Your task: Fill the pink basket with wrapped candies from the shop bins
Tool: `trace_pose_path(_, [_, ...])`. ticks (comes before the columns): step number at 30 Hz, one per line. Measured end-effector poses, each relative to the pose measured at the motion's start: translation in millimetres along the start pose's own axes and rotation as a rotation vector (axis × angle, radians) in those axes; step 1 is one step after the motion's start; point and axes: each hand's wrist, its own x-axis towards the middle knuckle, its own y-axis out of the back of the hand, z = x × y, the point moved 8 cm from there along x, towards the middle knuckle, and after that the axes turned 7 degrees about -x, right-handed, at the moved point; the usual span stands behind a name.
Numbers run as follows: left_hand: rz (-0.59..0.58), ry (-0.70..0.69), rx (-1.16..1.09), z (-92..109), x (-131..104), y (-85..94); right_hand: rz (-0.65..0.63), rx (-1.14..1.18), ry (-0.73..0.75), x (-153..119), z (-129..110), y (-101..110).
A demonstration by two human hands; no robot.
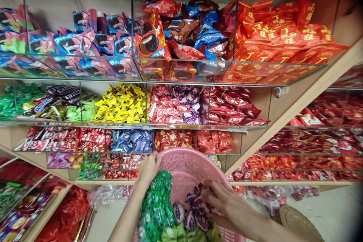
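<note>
the purple sweets [190,219] are in the pink basket [184,159], just left of the right hand [227,202] and partly under its fingertips. the right hand is much nearer to them than the left hand [149,168]. its fingers are bent and a bit apart, but they look blurry, so i cannot tell if they pinch a sweet. the sweets lie in a loose pile that points all ways, so no one long way shows for the pile.

the left hand holds the rim of the basket at the far left side, with its fingers closed on the edge. a big heap of green sweets [157,211] fills the left side of the basket, below that hand. light green packs [176,234] lie at the near end, touching the purple pile. so the purple pile has green on its left and near sides, and the far side of the basket floor shows pink.

past the basket are shelves with yellow sweets [124,106] and purple-wrapped sweets [194,100]. the high far wall of the basket stands between the right hand and those shelves.
</note>
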Motion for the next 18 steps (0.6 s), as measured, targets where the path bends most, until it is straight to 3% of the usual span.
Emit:
trace_pose_path(5, [-0.004, 0.022, -0.003, -1, 0, 0.0, -0.171, -0.113, -0.025, 0, 4, -30])
trace_pose_path(18, [0.003, 0.007, 0.01, 0, -1, 1.2, -0.154, -0.122, -0.151, 12, 12, -53])
